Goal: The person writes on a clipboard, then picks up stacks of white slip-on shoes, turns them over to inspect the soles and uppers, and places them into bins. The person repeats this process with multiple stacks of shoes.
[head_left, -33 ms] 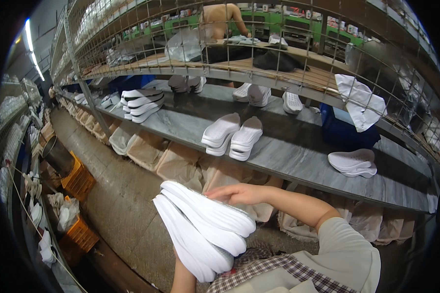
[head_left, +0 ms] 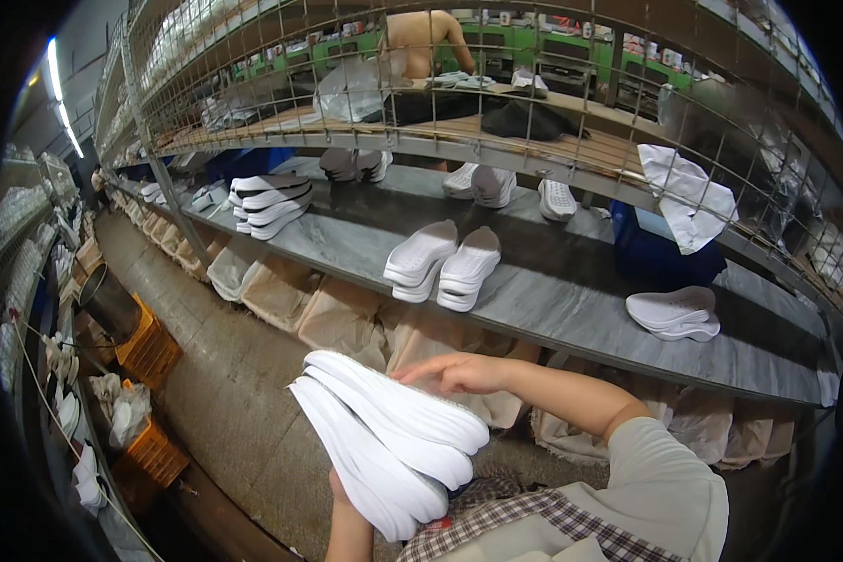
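Note:
A stack of white shoe soles (head_left: 384, 431) is held tilted in front of my body. My left hand (head_left: 337, 487) supports the stack from beneath, its fingers mostly hidden behind the soles. At the upper edge of the stack, my right hand (head_left: 459, 373) has its index finger stretched out and touching the top sole, with the other fingers loosely bent. Beyond my hands, two small piles of white soles (head_left: 470, 267) stand side by side on the grey bench (head_left: 543, 281). Another pair of soles (head_left: 674, 312) lies on the bench to the right.
Stacked soles (head_left: 272, 206) sit farther left on the bench, near a blue bin (head_left: 663, 245) at the right. Cloth-lined baskets (head_left: 347, 318) line the space below. A wire mesh shelf (head_left: 496, 122) hangs above. Orange crates (head_left: 155, 450) stand at left; a person (head_left: 426, 42) is behind the mesh.
My right index finger points out more, with the other fingers more bent. The stack and my left hand have hardly moved.

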The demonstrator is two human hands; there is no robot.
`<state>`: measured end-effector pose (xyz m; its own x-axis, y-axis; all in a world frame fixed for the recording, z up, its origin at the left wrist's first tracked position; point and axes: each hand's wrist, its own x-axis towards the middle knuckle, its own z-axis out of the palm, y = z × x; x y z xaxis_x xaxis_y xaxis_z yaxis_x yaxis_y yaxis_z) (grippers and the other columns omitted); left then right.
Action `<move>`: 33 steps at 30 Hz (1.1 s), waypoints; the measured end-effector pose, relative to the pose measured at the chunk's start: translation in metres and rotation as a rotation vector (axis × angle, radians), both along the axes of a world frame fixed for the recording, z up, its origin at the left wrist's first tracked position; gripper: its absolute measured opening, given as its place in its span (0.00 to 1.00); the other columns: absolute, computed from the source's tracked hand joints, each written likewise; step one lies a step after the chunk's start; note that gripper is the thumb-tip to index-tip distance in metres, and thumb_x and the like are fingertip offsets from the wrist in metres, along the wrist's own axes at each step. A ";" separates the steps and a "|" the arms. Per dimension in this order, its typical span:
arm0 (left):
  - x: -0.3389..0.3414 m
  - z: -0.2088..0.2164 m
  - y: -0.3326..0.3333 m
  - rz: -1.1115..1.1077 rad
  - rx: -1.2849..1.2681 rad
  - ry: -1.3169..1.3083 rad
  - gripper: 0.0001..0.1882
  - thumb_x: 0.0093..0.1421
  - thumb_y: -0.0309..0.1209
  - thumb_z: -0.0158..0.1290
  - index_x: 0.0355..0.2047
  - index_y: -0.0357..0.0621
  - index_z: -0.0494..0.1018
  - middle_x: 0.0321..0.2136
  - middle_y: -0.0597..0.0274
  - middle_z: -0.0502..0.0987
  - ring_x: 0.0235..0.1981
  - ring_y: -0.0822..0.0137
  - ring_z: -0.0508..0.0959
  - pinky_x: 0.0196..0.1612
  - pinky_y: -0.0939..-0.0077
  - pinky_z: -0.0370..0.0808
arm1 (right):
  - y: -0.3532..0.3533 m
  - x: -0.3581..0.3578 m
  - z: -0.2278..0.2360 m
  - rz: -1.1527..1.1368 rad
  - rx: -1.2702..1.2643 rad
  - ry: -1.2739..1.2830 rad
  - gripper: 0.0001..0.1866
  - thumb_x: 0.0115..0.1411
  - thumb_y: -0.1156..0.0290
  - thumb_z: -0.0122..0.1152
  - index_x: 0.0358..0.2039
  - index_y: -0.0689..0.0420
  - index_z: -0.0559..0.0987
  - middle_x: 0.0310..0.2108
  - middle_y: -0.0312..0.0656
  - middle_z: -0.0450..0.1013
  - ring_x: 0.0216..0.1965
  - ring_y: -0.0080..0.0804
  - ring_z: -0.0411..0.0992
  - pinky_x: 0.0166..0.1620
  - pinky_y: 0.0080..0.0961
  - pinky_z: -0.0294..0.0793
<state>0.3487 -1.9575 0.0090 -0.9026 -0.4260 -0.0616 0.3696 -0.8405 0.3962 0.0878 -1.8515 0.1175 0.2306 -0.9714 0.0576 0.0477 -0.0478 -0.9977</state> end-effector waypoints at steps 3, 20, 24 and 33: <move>0.002 -0.006 -0.007 -0.014 -0.035 -0.019 0.35 0.57 0.38 0.52 0.59 0.30 0.54 0.55 0.41 0.65 0.54 0.49 0.69 0.54 0.53 0.69 | 0.001 0.008 -0.012 -0.101 0.141 -0.227 0.18 0.58 0.68 0.57 0.47 0.57 0.65 0.61 0.43 0.52 0.59 0.30 0.55 0.60 0.28 0.55; -0.026 -0.012 -0.018 0.053 0.261 -0.018 0.36 0.59 0.40 0.49 0.62 0.39 0.49 0.54 0.45 0.63 0.51 0.51 0.70 0.49 0.58 0.71 | 0.018 0.021 -0.040 -0.331 0.201 -1.123 0.26 0.59 0.63 0.50 0.55 0.65 0.65 0.42 0.51 0.74 0.38 0.40 0.77 0.36 0.30 0.82; -0.027 -0.011 -0.020 0.064 0.149 -0.054 0.37 0.58 0.39 0.51 0.63 0.40 0.48 0.53 0.46 0.65 0.49 0.53 0.71 0.47 0.60 0.73 | 0.008 0.049 -0.087 -0.429 0.290 -0.624 0.35 0.55 0.69 0.55 0.61 0.63 0.54 0.49 0.53 0.68 0.42 0.38 0.75 0.45 0.30 0.78; 0.007 -0.022 0.006 0.042 0.255 0.360 0.41 0.56 0.36 0.56 0.63 0.41 0.46 0.49 0.47 0.68 0.45 0.56 0.75 0.40 0.65 0.78 | 0.012 0.070 -0.146 -0.191 0.598 -1.494 0.23 0.61 0.62 0.44 0.50 0.65 0.70 0.41 0.51 0.75 0.38 0.39 0.77 0.43 0.37 0.80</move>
<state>0.3552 -1.9511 -0.0135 -0.8679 -0.4748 0.1459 0.4821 -0.8759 0.0175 0.1577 -1.8393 -0.0282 0.1986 -0.9425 -0.2689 0.9801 0.1913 0.0535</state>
